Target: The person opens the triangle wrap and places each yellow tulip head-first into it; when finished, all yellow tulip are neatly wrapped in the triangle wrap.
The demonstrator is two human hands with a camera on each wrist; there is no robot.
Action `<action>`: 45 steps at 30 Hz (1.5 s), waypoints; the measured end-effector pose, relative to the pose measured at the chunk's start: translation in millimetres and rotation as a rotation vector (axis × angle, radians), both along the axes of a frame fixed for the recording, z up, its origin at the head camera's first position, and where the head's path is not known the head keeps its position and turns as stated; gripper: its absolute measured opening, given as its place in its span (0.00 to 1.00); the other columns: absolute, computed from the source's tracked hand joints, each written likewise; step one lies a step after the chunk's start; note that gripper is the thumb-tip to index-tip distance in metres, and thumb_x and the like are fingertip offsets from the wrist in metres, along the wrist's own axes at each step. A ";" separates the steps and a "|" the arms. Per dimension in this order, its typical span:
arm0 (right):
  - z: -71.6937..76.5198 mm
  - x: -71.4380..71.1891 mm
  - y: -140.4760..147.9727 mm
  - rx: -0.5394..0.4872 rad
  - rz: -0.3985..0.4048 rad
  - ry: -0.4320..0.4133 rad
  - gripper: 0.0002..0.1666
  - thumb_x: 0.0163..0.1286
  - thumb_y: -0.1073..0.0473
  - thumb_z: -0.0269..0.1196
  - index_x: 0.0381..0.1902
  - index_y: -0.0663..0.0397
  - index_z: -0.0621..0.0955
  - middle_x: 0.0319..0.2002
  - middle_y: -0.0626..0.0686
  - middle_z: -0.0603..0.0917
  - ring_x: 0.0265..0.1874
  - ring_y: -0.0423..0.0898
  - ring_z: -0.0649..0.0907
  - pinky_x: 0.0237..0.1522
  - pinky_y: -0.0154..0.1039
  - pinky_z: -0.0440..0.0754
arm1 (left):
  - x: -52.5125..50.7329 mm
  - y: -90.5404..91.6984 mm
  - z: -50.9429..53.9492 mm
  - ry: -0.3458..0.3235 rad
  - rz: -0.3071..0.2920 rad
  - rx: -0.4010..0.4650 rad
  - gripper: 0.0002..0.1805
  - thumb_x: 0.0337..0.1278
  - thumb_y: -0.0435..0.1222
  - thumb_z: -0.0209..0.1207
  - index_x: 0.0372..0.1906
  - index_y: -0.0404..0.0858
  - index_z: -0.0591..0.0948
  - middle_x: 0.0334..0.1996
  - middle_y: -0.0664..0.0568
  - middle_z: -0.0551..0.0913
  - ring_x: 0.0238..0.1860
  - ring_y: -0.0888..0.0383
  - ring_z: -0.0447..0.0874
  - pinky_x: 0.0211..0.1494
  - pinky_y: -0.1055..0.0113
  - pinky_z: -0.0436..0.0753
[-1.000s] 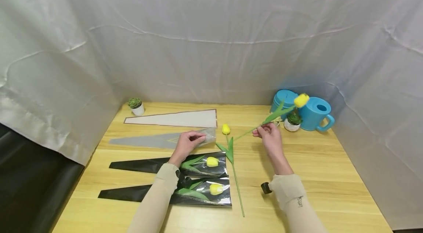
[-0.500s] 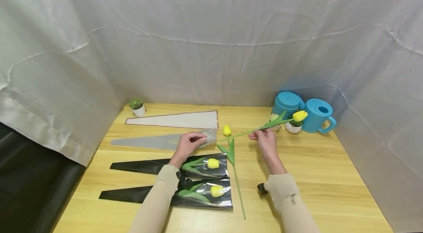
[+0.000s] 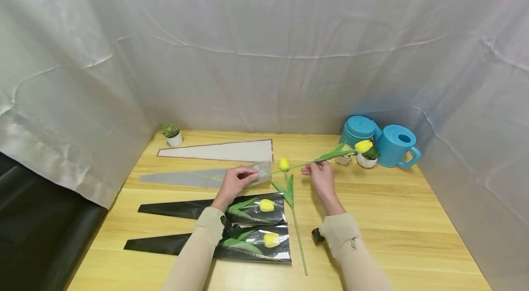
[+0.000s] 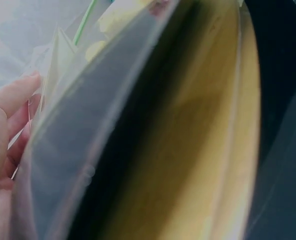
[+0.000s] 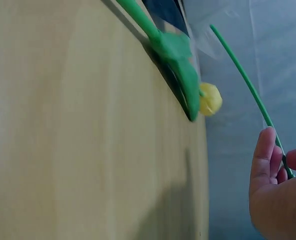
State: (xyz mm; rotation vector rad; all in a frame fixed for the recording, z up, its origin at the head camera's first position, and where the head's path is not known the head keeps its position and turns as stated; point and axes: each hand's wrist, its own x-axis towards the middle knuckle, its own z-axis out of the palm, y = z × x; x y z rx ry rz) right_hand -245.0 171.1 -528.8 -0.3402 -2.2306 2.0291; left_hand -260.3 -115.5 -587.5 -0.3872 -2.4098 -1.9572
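Note:
My left hand (image 3: 233, 184) pinches the wide end of a translucent grey flower sleeve (image 3: 182, 177); the left wrist view shows its clear film (image 4: 62, 65) by the fingers. My right hand (image 3: 322, 178) holds an artificial yellow tulip (image 3: 363, 146) by its green stem, bloom pointing right. The bare stem (image 5: 243, 72) reaches left, its tip at the sleeve's mouth; whether it is inside I cannot tell. A second yellow tulip (image 3: 290, 192) lies on the table between the hands. Two black sleeves with tulips inside, an upper one (image 3: 177, 207) and a lower one (image 3: 161, 243), lie nearer me, partly under my left arm.
A white sleeve with a dark border (image 3: 223, 149) lies farther back on the wooden table (image 3: 392, 217). At the back right stand a blue canister (image 3: 357, 129), a blue watering can (image 3: 392, 151) and small potted plants (image 3: 367, 159). Another succulent (image 3: 171, 132) stands back left.
My right hand has moved left with the tulip, bringing the stem's tip to the sleeve's mouth. The tulip has swung lower, nearly level. My left hand stays at the sleeve.

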 end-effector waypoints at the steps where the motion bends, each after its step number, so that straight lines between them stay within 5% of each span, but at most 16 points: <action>1: -1.0 0.0 -3.6 0.007 0.005 -0.004 0.17 0.79 0.65 0.50 0.58 0.74 0.72 0.45 0.65 0.84 0.37 0.44 0.88 0.52 0.42 0.87 | 0.3 0.0 0.0 -0.003 0.002 -0.001 0.10 0.62 0.39 0.72 0.45 0.41 0.92 0.43 0.47 0.90 0.36 0.60 0.83 0.39 0.69 0.81; 7: -4.4 -1.1 -23.8 -0.015 0.018 0.008 0.15 0.77 0.68 0.55 0.55 0.75 0.75 0.44 0.69 0.86 0.38 0.53 0.90 0.48 0.43 0.89 | -1.2 1.2 2.1 0.006 0.002 -0.005 0.10 0.62 0.42 0.72 0.45 0.44 0.92 0.39 0.49 0.90 0.35 0.57 0.83 0.38 0.66 0.82; 18: -9.6 -2.3 -49.0 -0.046 0.058 -0.020 0.12 0.73 0.68 0.63 0.49 0.72 0.80 0.41 0.71 0.86 0.27 0.45 0.84 0.31 0.34 0.86 | 0.7 1.4 7.7 0.008 0.022 -0.067 0.08 0.61 0.42 0.72 0.44 0.46 0.93 0.38 0.51 0.89 0.34 0.58 0.82 0.38 0.67 0.81; 28: -11.2 -3.1 -56.6 -0.132 0.080 -0.063 0.13 0.69 0.64 0.70 0.49 0.63 0.83 0.23 0.49 0.80 0.15 0.38 0.71 0.19 0.30 0.70 | -1.7 9.9 15.3 0.027 0.041 -0.076 0.08 0.61 0.43 0.73 0.42 0.47 0.93 0.39 0.53 0.89 0.33 0.57 0.80 0.35 0.68 0.79; 37: -13.1 -1.6 -61.8 -0.132 0.108 -0.092 0.15 0.66 0.64 0.72 0.49 0.63 0.85 0.20 0.46 0.77 0.11 0.36 0.65 0.16 0.30 0.65 | -1.0 21.7 18.0 0.058 0.014 -0.026 0.09 0.60 0.43 0.73 0.42 0.44 0.93 0.38 0.50 0.89 0.33 0.60 0.82 0.36 0.69 0.80; 45: -11.9 -1.4 -69.0 -0.092 0.140 -0.123 0.16 0.66 0.63 0.72 0.51 0.59 0.88 0.24 0.43 0.79 0.15 0.35 0.67 0.24 0.31 0.72 | 1.6 26.7 22.2 0.082 0.009 0.002 0.09 0.60 0.43 0.73 0.42 0.44 0.93 0.37 0.50 0.89 0.32 0.59 0.81 0.35 0.68 0.80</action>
